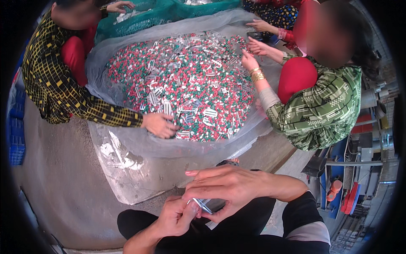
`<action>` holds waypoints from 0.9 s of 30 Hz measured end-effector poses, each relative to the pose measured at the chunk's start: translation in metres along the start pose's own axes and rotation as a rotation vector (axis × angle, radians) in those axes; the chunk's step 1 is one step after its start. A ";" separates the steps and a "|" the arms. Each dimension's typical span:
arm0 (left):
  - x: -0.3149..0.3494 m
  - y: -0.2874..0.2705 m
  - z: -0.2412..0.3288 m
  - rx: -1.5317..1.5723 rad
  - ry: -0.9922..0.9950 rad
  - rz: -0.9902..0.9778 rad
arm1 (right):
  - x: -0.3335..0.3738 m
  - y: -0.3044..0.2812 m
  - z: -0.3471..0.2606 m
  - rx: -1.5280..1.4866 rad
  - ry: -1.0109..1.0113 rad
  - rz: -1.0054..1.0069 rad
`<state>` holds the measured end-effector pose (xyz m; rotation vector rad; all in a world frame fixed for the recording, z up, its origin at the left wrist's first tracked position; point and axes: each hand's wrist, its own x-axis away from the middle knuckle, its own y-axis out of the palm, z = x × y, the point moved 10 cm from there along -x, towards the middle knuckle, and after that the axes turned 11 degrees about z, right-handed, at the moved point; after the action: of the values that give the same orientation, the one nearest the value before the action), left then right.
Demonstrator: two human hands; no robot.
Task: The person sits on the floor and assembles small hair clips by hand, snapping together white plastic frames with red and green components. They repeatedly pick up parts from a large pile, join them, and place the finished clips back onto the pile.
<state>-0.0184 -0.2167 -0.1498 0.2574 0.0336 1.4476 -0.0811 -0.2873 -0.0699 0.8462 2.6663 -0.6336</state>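
Above my lap, both hands hold one small flat silvery metal piece (203, 206) between them. My left hand (175, 216) is closed, its thumb pressed along the piece's near side. My right hand (230, 186) arches over from the right and pinches the other end, its fingers covering part of the piece. Beyond my hands, a large heap of small red, green and white pellets (198, 91) lies on a pale mesh sheet (169, 149). Many slotted silvery metal pieces (210, 112) are scattered in the heap.
A co-worker in a black-and-yellow sleeve (110, 111) reaches into the heap from the left. At right, another in a green patterned top (317, 110) leans in; a third person's hand shows behind. Green baskets (139, 23) stand at the back, blue crates (17, 127) far left, stacked hardware (351, 169) at right.
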 end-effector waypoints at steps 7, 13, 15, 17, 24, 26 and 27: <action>0.010 0.009 0.011 -0.083 0.144 0.015 | 0.006 0.011 -0.003 0.000 -0.060 -0.125; 0.005 0.006 0.004 -0.014 0.108 0.018 | 0.002 0.012 0.005 0.000 0.027 -0.150; 0.001 0.005 0.005 -0.001 0.088 -0.021 | 0.000 0.013 0.010 -0.032 0.049 -0.109; -0.001 -0.001 0.009 -0.004 0.104 0.048 | -0.007 0.015 0.007 -0.028 0.001 -0.092; 0.000 -0.009 0.027 0.014 0.226 0.124 | -0.016 0.011 0.000 -0.069 -0.062 -0.017; -0.001 -0.008 0.035 0.034 0.294 0.122 | -0.017 0.009 -0.004 -0.079 -0.072 0.019; -0.001 -0.008 0.038 0.045 0.313 0.126 | -0.018 0.008 -0.006 -0.084 -0.084 0.045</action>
<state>-0.0038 -0.2244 -0.1144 0.0679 0.3096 1.6034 -0.0628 -0.2865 -0.0603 0.8348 2.5722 -0.5301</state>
